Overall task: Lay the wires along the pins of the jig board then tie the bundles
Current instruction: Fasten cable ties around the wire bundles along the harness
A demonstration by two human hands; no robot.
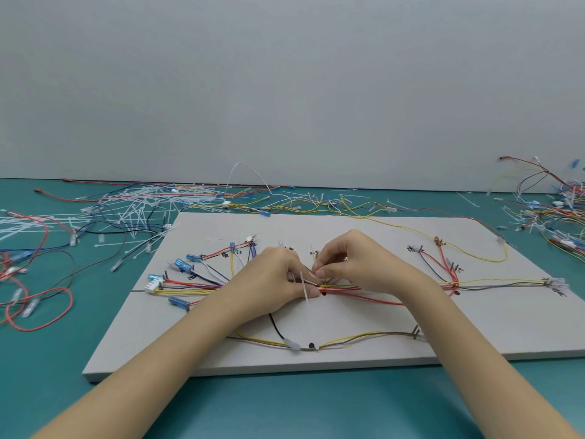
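A grey jig board point(348, 226) lies on the teal table, with coloured wires routed between its pins. The main wire bundle point(345, 289) runs left to right across the board's middle. Blue connectors point(183, 264) fan out at its left end. My left hand point(272, 277) holds the bundle and pinches a white cable tie point(304, 289) that crosses it. My right hand point(351, 261) meets it from the right and pinches the tie's upper end with thumb and forefinger. A lower loop of yellow and grey wires point(348, 339) runs along the board's front.
A heap of loose white cable ties point(126, 210) and spare wires lies on the table at the back left. More tangled wires point(550, 204) pile up at the far right. A red wire loop point(41, 308) lies left of the board. A grey wall stands behind.
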